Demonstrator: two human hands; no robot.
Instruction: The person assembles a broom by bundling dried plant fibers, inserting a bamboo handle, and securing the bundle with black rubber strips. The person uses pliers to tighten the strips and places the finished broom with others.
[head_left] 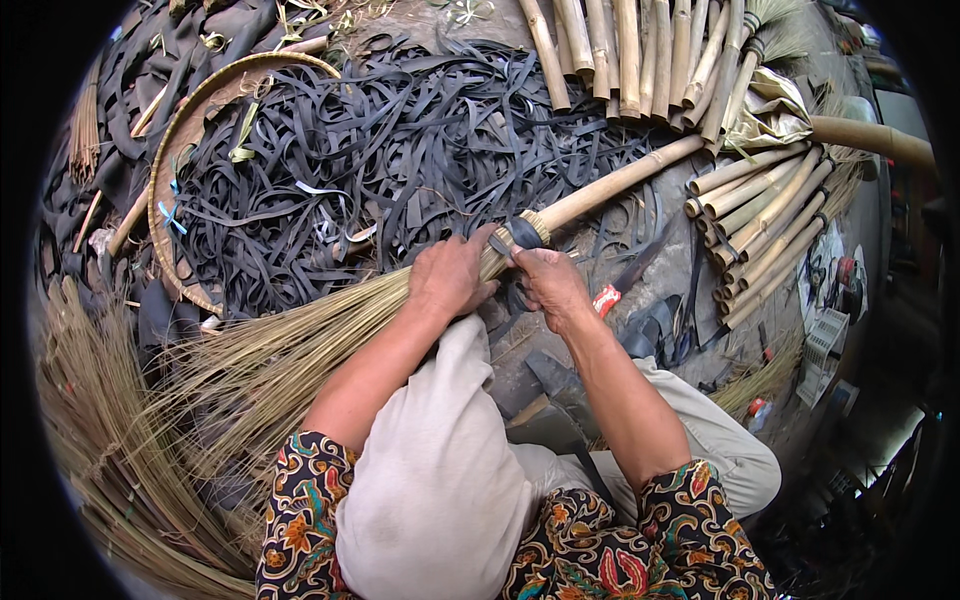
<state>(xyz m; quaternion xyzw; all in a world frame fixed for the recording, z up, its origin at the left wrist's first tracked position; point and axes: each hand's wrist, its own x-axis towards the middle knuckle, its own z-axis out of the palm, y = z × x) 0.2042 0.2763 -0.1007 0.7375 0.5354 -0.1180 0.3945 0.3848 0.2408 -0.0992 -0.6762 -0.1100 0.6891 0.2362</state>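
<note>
A stick broom [310, 312] lies slantwise over my raised knee, its bristles fanning to the lower left. Its bamboo handle [625, 188] points to the upper right. Where bristles meet handle, a black rubber strip [523, 233] is wound round the neck. My left hand [450, 275] is closed round the bristles just below that binding, thumb stretched toward it. At the binding, my right hand [551, 283] has its fingers bent and pinched on the rubber strip. The strip's loose end is partly hidden by the right hand.
Beyond the broom, tangled black rubber strips [350, 170] fill a round woven tray [160, 200]. Bamboo handles [640, 55] lie at the top, with more bamboo-handled brooms [765, 215] at right. Loose bristles [110, 430] are heaped at left. A knife-like blade [648, 256] lies near my right hand.
</note>
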